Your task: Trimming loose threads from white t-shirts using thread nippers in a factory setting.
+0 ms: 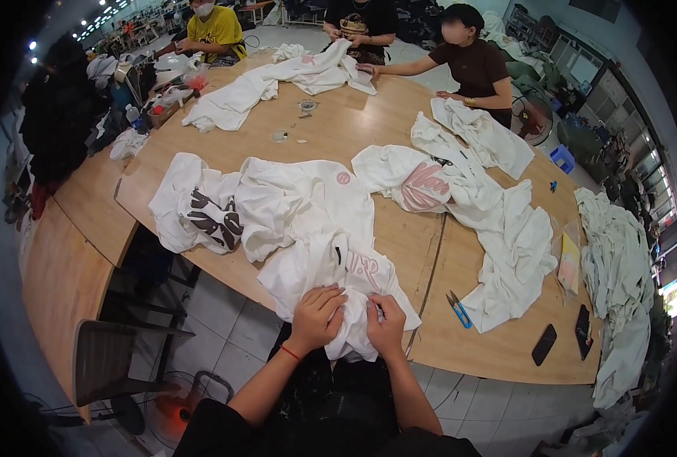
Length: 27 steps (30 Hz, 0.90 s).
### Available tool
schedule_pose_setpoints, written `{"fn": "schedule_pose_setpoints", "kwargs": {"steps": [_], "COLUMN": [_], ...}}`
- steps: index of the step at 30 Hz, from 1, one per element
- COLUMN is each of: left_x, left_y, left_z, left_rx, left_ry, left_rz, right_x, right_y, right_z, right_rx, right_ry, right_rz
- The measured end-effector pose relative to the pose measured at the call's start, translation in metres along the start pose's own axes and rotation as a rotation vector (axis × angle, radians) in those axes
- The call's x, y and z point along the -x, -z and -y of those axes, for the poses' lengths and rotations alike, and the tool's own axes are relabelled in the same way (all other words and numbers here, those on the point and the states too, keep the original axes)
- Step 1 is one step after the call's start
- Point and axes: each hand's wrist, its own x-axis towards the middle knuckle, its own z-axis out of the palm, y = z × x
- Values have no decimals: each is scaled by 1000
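Gripping a white garment (pixel 331 266) at the near table edge, the left hand (pixel 317 317) bunches the cloth with fingers curled shut on it; a red band sits on that wrist; the right hand (pixel 385 326) pinches the same cloth just beside it, closed on a fold, with what may be a small tool between the fingers, too small to tell. The garment hangs partly over the edge of the wooden table (pixel 384 129) and bears pink print. Beyond it lie more white garments: one with dark print (pixel 201 209) to the left, one with a pink patch (pixel 422 186) to the right, a long heap (pixel 517 244) running toward the right edge, and another (pixel 277 80) at the far side. One pair of blue snips (pixel 458 308) lies on the table right of the hands; two dark phones (pixel 563 339) lie near the right corner. Three people (pixel 472 65) work at the far side; a stack of pale cloth (pixel 620 274) stands off the right edge.
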Motion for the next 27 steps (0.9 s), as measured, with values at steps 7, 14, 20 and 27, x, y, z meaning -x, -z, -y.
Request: {"fn": "schedule_pose_setpoints", "kwargs": {"steps": [7, 14, 20, 27], "left_x": [1, 0, 2, 7], "left_y": [0, -1, -1, -7], "left_z": [-1, -3, -2, -1], "left_rx": [-1, -2, -21, 142], "left_ry": [8, 17, -1, 149], "left_rz": [-3, -8, -42, -112], "right_x": [1, 2, 1, 3], "right_y": [1, 2, 2, 1], "right_z": [0, -2, 0, 1], "right_rx": [-1, 4, 4, -25], "right_ry": [-3, -3, 26, 34], "right_rz": [3, -1, -19, -47]}}
